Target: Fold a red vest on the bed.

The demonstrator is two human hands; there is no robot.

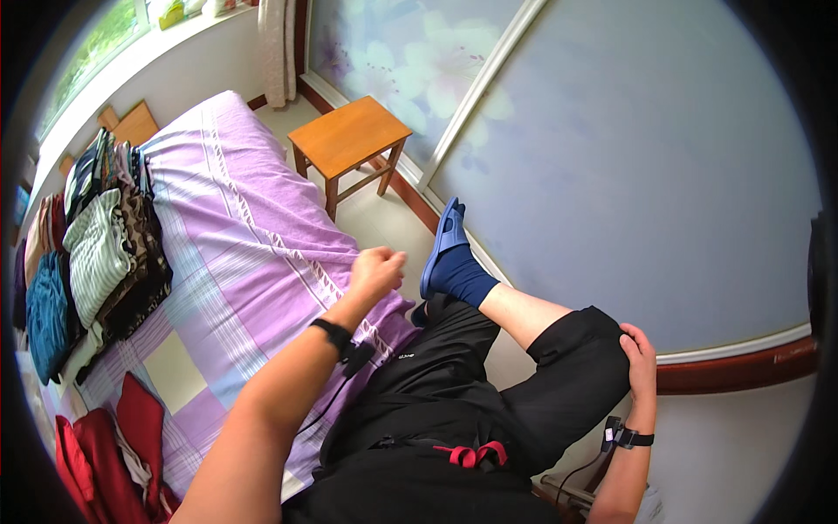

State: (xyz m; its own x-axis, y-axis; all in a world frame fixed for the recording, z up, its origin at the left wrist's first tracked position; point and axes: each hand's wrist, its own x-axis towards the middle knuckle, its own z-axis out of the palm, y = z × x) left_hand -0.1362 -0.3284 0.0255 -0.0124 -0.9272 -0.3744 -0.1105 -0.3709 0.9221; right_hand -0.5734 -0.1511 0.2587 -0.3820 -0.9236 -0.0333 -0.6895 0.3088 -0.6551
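My left hand [378, 276] is held above the edge of the bed, its fingers loosely curled together with nothing seen in them. It is slightly blurred. My right hand [640, 359] rests on the knee of my black trousers [576, 373], thumb apart from the fingers. That leg is crossed over the other, and its foot wears a dark blue sock [461, 276] and a blue slipper [447, 245]. A dark strap circles each wrist, with a small cabled device beside it. Red drawstrings [473, 453] hang at my waist.
The bed's purple plaid sheet [222, 275] lies on my left. Folded clothes [101, 249] are stacked at its far side, and red garments [108, 452] lie nearer. A wooden stool [350, 136] stands ahead, by sliding doors [628, 170] with a flower print. A curtain [278, 52] hangs beyond.
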